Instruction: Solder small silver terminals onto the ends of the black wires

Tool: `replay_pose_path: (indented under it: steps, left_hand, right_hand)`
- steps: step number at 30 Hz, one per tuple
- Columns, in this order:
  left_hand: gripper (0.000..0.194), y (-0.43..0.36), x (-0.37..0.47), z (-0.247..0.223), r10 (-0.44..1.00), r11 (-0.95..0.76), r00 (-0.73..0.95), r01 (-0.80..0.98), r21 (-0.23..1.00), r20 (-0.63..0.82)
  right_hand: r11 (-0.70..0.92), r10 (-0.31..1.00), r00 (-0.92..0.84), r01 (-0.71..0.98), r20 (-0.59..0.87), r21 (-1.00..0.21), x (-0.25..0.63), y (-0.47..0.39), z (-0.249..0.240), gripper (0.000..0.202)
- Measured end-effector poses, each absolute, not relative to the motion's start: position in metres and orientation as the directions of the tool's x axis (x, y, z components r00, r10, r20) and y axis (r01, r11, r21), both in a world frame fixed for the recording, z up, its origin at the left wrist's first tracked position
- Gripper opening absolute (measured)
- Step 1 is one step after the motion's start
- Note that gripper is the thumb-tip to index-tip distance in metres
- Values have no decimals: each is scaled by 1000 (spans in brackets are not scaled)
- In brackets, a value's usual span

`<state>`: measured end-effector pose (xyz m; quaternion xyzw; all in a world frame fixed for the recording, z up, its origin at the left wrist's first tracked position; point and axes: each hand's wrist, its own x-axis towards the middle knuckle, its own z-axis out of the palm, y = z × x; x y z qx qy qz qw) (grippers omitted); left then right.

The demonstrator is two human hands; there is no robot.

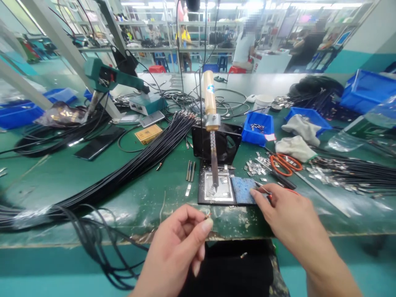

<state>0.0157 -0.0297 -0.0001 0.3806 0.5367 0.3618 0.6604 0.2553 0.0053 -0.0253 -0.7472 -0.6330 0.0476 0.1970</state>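
Left hand [177, 251], lower centre, pinching a wire tip [208, 215]; right hand [289, 218], lower right, pinching a slim tool [263, 189] by blue sponge [243, 189]. Soldering iron [210, 99] stands mid-frame, black cable bundle [133, 165] crowding left.

We are in a factory workshop for electrical work: just beyond our left hand's [179, 251] grip, a wooden-handled soldering iron [209, 93] points down over a worn green bench [168, 185]. Left of that grip runs a thick bundle of black cables [139, 159]; past our right hand [287, 216] sits a blue parts bin [254, 139], and far beyond both, people [244, 47] among racks [145, 50].
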Motion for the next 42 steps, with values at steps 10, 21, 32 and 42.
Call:
replay_pose_path:
  steps: [10,21,32,42]
  left_hand:
    - [26,-39,13,-4,896,422,215,-150,894,-388]
    - [61,-38,5,1,840,482,395,-224,847,-374]
    - [66,-39,-2,12,893,412,257,-143,900,-368]
    - [44,-60,8,12,934,315,207,-89,945,-292]
  right_hand:
    - [-41,971,144,885,188,-464,250,17,-28,21]
    - [26,983,123,628,133,-778,239,-29,-11,29]
    - [54,996,31,535,84,-843,191,-9,-5,27]
    - [58,993,48,586,106,-808,196,-28,-6,25]
